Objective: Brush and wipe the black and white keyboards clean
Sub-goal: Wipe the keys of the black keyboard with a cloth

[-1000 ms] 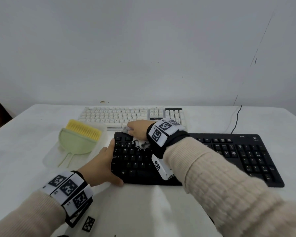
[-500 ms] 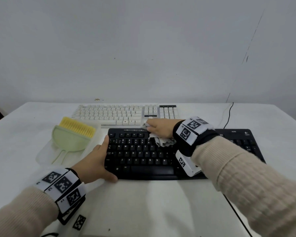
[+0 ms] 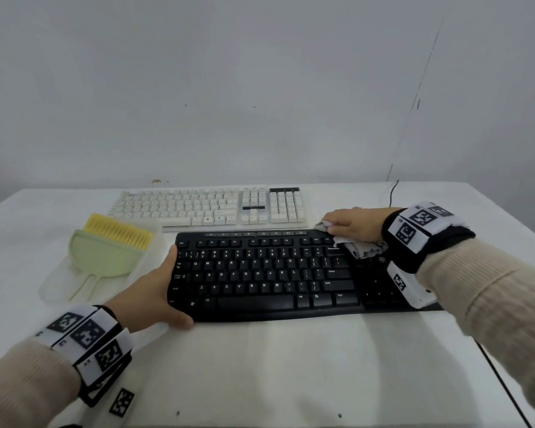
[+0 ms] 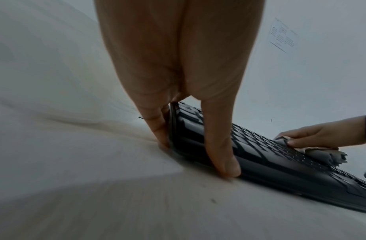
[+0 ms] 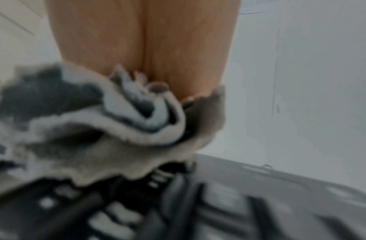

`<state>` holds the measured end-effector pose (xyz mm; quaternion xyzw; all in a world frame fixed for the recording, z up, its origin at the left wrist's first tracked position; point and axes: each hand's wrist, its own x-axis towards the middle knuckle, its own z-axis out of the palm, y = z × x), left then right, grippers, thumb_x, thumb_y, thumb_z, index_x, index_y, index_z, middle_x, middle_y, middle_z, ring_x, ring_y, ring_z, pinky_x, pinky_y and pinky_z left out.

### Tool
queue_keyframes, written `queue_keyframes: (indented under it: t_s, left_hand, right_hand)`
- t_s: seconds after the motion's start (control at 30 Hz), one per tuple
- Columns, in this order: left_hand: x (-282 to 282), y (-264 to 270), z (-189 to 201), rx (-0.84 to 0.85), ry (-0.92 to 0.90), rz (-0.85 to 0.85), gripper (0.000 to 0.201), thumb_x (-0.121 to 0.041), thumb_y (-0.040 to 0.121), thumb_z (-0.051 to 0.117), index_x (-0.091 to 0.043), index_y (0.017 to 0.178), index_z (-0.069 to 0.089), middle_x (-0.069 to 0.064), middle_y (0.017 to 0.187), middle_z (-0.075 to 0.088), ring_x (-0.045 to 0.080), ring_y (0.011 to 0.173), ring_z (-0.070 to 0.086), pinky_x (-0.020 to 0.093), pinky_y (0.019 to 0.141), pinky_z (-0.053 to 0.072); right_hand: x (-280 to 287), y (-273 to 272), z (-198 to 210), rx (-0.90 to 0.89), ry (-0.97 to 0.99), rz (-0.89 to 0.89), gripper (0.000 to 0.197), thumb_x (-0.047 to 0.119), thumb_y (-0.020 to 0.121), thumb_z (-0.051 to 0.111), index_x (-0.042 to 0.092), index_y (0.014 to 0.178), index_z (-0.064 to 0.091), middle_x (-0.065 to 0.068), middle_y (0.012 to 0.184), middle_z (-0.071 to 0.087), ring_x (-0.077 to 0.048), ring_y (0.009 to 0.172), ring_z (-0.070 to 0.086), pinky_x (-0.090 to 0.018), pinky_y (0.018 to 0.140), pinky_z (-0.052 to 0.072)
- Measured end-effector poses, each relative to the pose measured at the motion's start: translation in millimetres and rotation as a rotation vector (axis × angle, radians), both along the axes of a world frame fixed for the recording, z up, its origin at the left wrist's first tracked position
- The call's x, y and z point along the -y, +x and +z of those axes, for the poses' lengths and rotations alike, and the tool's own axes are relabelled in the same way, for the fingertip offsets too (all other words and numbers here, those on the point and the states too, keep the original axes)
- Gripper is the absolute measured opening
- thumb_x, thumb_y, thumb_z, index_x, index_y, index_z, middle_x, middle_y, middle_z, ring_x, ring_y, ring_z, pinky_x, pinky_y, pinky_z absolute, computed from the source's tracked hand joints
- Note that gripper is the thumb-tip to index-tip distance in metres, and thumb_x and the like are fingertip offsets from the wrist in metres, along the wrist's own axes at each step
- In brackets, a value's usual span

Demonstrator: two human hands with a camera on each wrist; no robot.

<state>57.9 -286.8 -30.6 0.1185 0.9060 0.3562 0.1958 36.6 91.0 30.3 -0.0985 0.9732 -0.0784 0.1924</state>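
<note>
The black keyboard (image 3: 260, 273) lies across the near middle of the table, also in the left wrist view (image 4: 260, 154). My left hand (image 3: 155, 291) grips its left end, thumb on the front corner and fingers along the side edge (image 4: 161, 133). My right hand (image 3: 349, 225) holds a crumpled grey cloth (image 3: 362, 247) and presses it on the keyboard's top row, right of the middle; the right wrist view shows the cloth (image 5: 108, 129) bunched under the palm, blurred. The white keyboard (image 3: 210, 206) lies behind the black one.
A yellow-bristled brush (image 3: 115, 242) with a pale green body lies in a clear dustpan (image 3: 59, 279) left of the black keyboard. A black cable (image 3: 391, 193) runs off the far right of the table. The table's right edge (image 3: 501, 381) is near my right forearm.
My right hand has slid the cloth rightward along the black keyboard's top rows, from the left end to right of the middle. The left hand has kept its grip on the left end.
</note>
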Motion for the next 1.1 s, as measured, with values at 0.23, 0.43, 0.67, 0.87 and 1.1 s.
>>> queue_keyframes:
  t_s: [0.23,0.43,0.67,0.87,1.1]
  left_hand:
    - [-1.8,1.0,1.8,0.007,-0.025,0.019,0.136,-0.008,0.059,0.087,-0.042,0.144,-0.013,-0.017,0.117,0.053,0.001,0.104,0.052,0.009,0.074,0.043]
    - [-2.5,4.1,3.3,-0.016,-0.023,0.014,0.138,-0.008,0.059,0.088,-0.037,0.147,-0.014,-0.02,0.118,0.051,0.003,0.107,0.051,0.009,0.075,0.042]
    - [-0.9,3.3,1.5,-0.029,-0.028,0.004,0.14,-0.012,0.055,0.089,-0.036,0.148,-0.014,-0.012,0.129,0.05,0.01,0.116,0.05,0.021,0.092,0.042]
    - [-3.8,6.3,3.9,-0.039,-0.038,0.018,0.137,-0.009,0.059,0.088,-0.041,0.146,-0.014,-0.019,0.118,0.05,0.005,0.106,0.051,0.012,0.08,0.04]
    - [-2.2,5.2,1.5,-0.038,-0.011,0.024,0.139,-0.008,0.058,0.088,-0.036,0.147,-0.014,-0.017,0.122,0.049,0.004,0.109,0.05,0.01,0.076,0.04]
  right_hand:
    - [-44.5,13.2,-3.9,-0.093,0.115,-0.095,0.026,0.031,0.101,0.034,0.021,0.115,0.054,0.003,0.111,0.055,-0.024,0.106,0.047,-0.039,0.096,0.037]
    - [-68.7,25.3,16.9,-0.259,-0.103,-0.294,0.025,0.052,0.094,0.032,0.039,0.096,0.053,-0.003,0.085,0.066,-0.024,0.071,0.065,-0.03,0.061,0.058]
    - [-104.7,35.5,-2.8,-0.256,-0.059,-0.553,0.023,0.022,0.1,0.037,0.013,0.113,0.053,-0.012,0.122,0.058,-0.028,0.112,0.053,-0.039,0.102,0.036]
    - [-116.6,31.5,-25.7,-0.208,-0.015,-0.473,0.021,0.03,0.097,0.04,0.03,0.108,0.058,-0.009,0.112,0.062,-0.027,0.103,0.057,-0.045,0.098,0.042]
    - [-99.1,32.6,-18.8,-0.206,0.124,-0.519,0.032,0.027,0.1,0.031,0.023,0.124,0.053,-0.01,0.126,0.05,-0.034,0.118,0.045,-0.039,0.103,0.03]
